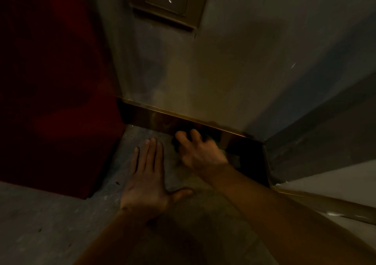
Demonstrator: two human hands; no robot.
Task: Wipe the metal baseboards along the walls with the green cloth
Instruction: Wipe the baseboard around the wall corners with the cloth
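A shiny brass-coloured metal baseboard (154, 117) runs along the foot of the wall to a corner at the right. My right hand (200, 151) is closed around a dark green cloth (211, 137) and presses it against the baseboard near the corner. Most of the cloth is hidden under my fingers. My left hand (149, 175) lies flat on the grey floor, palm down, fingers spread, just left of the right hand. A second baseboard strip (325, 202) continues along the right wall.
A dark red cabinet or panel (55, 93) stands close on the left, closing in the niche. A wall socket plate (168, 0) sits above on the pale wall (223, 71). The floor (50, 224) is grey speckled carpet. The scene is dim.
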